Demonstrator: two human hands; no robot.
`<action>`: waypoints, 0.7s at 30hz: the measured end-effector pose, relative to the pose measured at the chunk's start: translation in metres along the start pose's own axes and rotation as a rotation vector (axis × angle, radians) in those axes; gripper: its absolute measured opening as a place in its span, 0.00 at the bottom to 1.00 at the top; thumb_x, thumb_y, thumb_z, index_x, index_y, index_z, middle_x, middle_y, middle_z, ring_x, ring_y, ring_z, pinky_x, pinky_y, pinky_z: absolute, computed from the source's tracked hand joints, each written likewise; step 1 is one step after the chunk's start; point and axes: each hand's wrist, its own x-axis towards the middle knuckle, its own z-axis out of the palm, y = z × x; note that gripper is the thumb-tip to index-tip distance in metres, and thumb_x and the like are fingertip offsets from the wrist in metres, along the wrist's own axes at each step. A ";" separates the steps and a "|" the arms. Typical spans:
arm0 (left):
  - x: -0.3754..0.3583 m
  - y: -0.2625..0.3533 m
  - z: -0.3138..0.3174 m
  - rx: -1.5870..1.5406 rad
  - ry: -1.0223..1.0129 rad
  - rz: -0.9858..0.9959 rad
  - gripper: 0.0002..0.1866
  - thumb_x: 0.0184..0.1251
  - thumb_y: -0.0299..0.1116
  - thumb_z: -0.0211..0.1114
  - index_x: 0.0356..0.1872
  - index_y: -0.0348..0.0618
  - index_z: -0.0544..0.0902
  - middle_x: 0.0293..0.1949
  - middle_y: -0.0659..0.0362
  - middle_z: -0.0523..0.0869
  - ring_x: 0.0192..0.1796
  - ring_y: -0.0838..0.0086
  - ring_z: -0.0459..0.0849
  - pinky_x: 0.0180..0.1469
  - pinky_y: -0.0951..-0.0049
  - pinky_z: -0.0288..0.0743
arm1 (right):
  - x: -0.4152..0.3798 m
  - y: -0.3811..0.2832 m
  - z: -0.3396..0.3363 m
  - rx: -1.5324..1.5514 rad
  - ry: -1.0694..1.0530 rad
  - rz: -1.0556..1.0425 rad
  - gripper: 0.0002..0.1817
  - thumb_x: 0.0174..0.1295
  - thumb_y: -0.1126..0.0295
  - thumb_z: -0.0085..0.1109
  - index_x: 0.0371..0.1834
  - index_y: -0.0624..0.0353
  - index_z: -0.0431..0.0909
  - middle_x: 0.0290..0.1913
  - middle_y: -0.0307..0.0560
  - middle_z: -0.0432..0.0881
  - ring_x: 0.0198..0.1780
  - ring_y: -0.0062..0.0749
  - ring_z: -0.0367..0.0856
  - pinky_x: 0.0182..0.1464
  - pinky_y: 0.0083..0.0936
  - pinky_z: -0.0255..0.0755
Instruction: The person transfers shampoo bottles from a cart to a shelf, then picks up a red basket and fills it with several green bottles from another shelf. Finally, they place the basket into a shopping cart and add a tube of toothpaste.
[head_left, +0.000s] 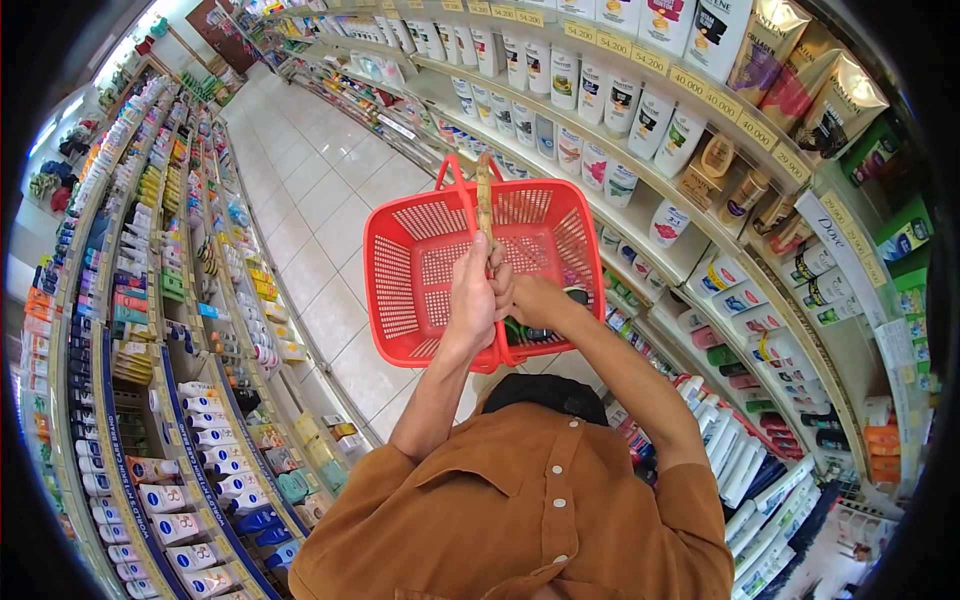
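Just one fisheye cam on the head, looking steeply down and forward over the brown shirt (520,510) at a red basket (420,270) close up, shop shelves (700,120) curving around both sides of the aisle.

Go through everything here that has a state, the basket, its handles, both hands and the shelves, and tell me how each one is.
Red basket: held up, nearly empty, a few dark items in its bottom corner.
Basket handles: raised, gathered together.
Left hand: closed around the handles.
Right hand: at the handles beside the left hand; grip unclear.
Slim tan item: upright above the hands.
Shelves: stocked with bottles.
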 end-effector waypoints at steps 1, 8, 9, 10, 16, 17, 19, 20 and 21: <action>0.000 0.000 0.000 0.003 0.005 0.005 0.21 0.79 0.52 0.41 0.28 0.49 0.64 0.14 0.72 0.54 0.12 0.87 0.48 0.13 0.81 0.39 | -0.003 -0.004 0.000 0.029 0.004 0.007 0.19 0.51 0.65 0.67 0.45 0.61 0.75 0.41 0.56 0.81 0.46 0.56 0.80 0.47 0.46 0.75; -0.001 -0.005 -0.005 -0.023 0.012 0.025 0.21 0.79 0.52 0.41 0.28 0.49 0.64 0.13 0.72 0.55 0.12 0.87 0.48 0.13 0.81 0.39 | -0.012 -0.010 0.012 -0.052 -0.042 -0.120 0.16 0.50 0.68 0.66 0.40 0.61 0.78 0.41 0.59 0.80 0.46 0.56 0.80 0.48 0.46 0.74; -0.001 -0.008 -0.007 -0.027 0.016 0.028 0.21 0.79 0.52 0.41 0.28 0.49 0.64 0.13 0.71 0.55 0.12 0.87 0.48 0.13 0.81 0.39 | -0.011 -0.006 0.015 -0.092 -0.087 -0.126 0.15 0.49 0.69 0.66 0.40 0.61 0.78 0.41 0.59 0.80 0.46 0.56 0.80 0.48 0.46 0.74; -0.001 -0.009 -0.008 -0.029 0.020 0.030 0.21 0.79 0.52 0.41 0.28 0.48 0.64 0.13 0.71 0.55 0.12 0.87 0.48 0.13 0.81 0.39 | -0.012 -0.008 0.016 -0.049 -0.095 -0.103 0.15 0.48 0.70 0.66 0.40 0.62 0.78 0.40 0.59 0.80 0.47 0.56 0.80 0.48 0.46 0.74; -0.007 -0.009 -0.009 -0.002 0.019 -0.013 0.22 0.78 0.53 0.41 0.28 0.49 0.63 0.13 0.72 0.54 0.12 0.87 0.48 0.12 0.81 0.39 | -0.008 -0.020 -0.007 0.074 -0.254 -0.021 0.20 0.41 0.77 0.60 0.43 0.63 0.79 0.39 0.60 0.82 0.47 0.55 0.80 0.50 0.46 0.74; -0.008 -0.009 -0.008 0.003 0.017 -0.016 0.22 0.78 0.53 0.41 0.28 0.49 0.63 0.13 0.72 0.54 0.12 0.87 0.48 0.12 0.81 0.39 | -0.008 -0.030 -0.023 0.072 -0.279 0.012 0.22 0.40 0.77 0.59 0.45 0.62 0.79 0.40 0.60 0.82 0.47 0.55 0.80 0.50 0.46 0.74; -0.009 -0.007 -0.006 0.012 0.012 -0.023 0.22 0.78 0.53 0.41 0.28 0.49 0.63 0.13 0.72 0.54 0.12 0.87 0.48 0.12 0.82 0.39 | -0.007 -0.031 -0.033 0.094 -0.312 0.055 0.25 0.40 0.78 0.57 0.48 0.61 0.79 0.41 0.59 0.83 0.47 0.55 0.81 0.51 0.45 0.74; -0.009 -0.006 -0.005 0.021 0.010 -0.024 0.22 0.78 0.53 0.41 0.28 0.49 0.63 0.13 0.72 0.53 0.12 0.87 0.48 0.12 0.82 0.39 | -0.006 -0.027 -0.034 0.117 -0.321 0.062 0.25 0.41 0.78 0.56 0.49 0.60 0.80 0.42 0.59 0.83 0.48 0.54 0.81 0.52 0.45 0.74; -0.010 -0.004 -0.004 0.029 0.008 -0.023 0.22 0.78 0.53 0.41 0.28 0.49 0.63 0.13 0.72 0.53 0.12 0.87 0.48 0.12 0.81 0.39 | -0.005 -0.023 -0.035 0.140 -0.331 0.069 0.26 0.41 0.78 0.54 0.50 0.59 0.80 0.42 0.59 0.83 0.48 0.54 0.81 0.52 0.44 0.74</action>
